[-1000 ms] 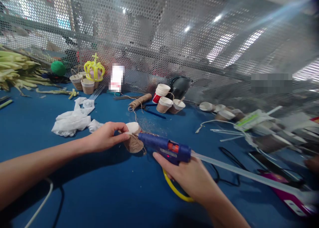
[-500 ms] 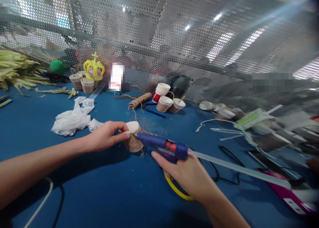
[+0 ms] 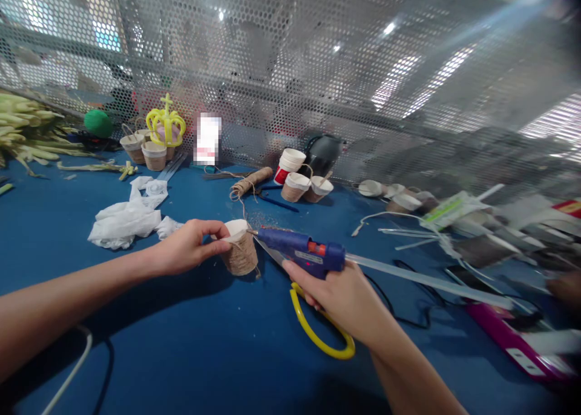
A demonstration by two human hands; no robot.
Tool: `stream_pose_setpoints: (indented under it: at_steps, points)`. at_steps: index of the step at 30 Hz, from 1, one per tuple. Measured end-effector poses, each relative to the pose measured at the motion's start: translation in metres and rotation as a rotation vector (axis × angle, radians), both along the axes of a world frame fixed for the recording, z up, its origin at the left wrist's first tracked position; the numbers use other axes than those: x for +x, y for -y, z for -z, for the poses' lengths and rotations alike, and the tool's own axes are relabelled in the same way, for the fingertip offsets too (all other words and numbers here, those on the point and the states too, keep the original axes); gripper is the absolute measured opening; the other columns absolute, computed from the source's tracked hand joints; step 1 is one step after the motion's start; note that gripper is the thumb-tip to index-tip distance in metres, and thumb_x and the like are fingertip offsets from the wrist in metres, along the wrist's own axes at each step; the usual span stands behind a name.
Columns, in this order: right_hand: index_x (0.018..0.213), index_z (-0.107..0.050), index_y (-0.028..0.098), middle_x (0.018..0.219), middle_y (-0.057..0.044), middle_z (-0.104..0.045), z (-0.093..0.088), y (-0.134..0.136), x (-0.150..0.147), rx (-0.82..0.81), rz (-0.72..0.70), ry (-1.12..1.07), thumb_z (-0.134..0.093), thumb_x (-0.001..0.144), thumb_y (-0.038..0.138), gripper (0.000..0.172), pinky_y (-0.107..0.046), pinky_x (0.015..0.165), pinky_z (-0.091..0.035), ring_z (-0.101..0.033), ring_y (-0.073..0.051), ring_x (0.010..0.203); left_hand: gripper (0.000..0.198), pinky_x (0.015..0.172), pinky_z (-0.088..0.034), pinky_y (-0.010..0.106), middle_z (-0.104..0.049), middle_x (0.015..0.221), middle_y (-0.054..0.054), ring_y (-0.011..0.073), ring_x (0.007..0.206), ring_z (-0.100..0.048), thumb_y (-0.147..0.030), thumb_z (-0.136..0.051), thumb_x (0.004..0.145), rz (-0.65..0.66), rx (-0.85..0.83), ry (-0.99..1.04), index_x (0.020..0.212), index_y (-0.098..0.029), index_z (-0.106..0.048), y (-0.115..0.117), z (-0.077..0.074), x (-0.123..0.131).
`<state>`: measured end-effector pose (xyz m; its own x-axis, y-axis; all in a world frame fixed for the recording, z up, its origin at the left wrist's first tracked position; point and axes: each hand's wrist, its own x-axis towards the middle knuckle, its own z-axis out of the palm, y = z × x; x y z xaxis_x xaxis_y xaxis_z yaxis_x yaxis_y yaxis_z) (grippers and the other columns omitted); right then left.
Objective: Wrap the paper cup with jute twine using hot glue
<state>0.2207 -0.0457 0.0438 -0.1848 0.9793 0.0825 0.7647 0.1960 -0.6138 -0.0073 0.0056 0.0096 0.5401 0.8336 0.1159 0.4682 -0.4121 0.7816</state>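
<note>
Head view: a small, brown, twine-wrapped cup with a white rim sits between the two hands, near the middle of the blue table, well in from its far edge. The left hand is on the cup's left side, thumb and forefinger pinching the white rim. Its forearm reaches in from the table's left side, palm turned inward, the other fingers curled out of sight.

The right hand, to the right of the cup and nearer the person, wraps round the grip of a blue plastic glue gun, thumb pointing toward the cup; its trigger finger is hidden. That forearm slants up from the near right. The gun's metal nozzle is right at the cup's upper right rim; contact cannot be told. A long translucent glue stick juts from the gun's back toward the table's right side.

Metal scissors with yellow handles lie under the gun and right hand. Toward the far edge, a brown twine roll trails a strand down to the cup.
</note>
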Motion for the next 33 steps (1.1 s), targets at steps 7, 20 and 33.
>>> stream_pose_setpoints:
  at_steps: [7,20,33]
  points:
    - [0.050,-0.043,0.021,0.036,0.006,-0.044,0.000,-0.004,-0.002,-0.053,0.027,-0.095,-0.052,0.076,0.032,0.029,-0.023,0.041,-0.039,-0.044,-0.010,0.034,0.026,0.062,-0.041,0.020,-0.063,0.074,0.000,0.0126,0.068,-0.054,-0.035,-0.044,0.082,0.007,0.010,0.022,0.081,-0.014,-0.060,0.000,0.000,-0.001]
    - [0.049,-0.041,0.021,0.038,0.005,-0.046,0.000,0.002,-0.001,-0.014,0.018,0.016,-0.049,0.078,0.036,0.033,-0.023,0.041,-0.040,-0.047,-0.011,0.035,0.029,0.067,-0.042,0.022,-0.064,0.078,0.002,0.0147,0.073,-0.056,-0.037,-0.044,0.082,0.002,0.006,0.003,0.082,-0.014,-0.060,0.000,0.000,0.000]
    - [0.049,-0.043,0.021,0.038,0.005,-0.046,-0.001,0.008,-0.007,-0.079,0.034,-0.030,-0.052,0.073,0.036,0.030,-0.022,0.040,-0.041,-0.047,-0.010,0.035,0.027,0.066,-0.041,0.022,-0.064,0.078,0.002,0.0145,0.072,-0.056,-0.036,-0.044,0.082,-0.017,0.007,0.002,0.082,-0.014,-0.060,-0.001,0.003,0.000]
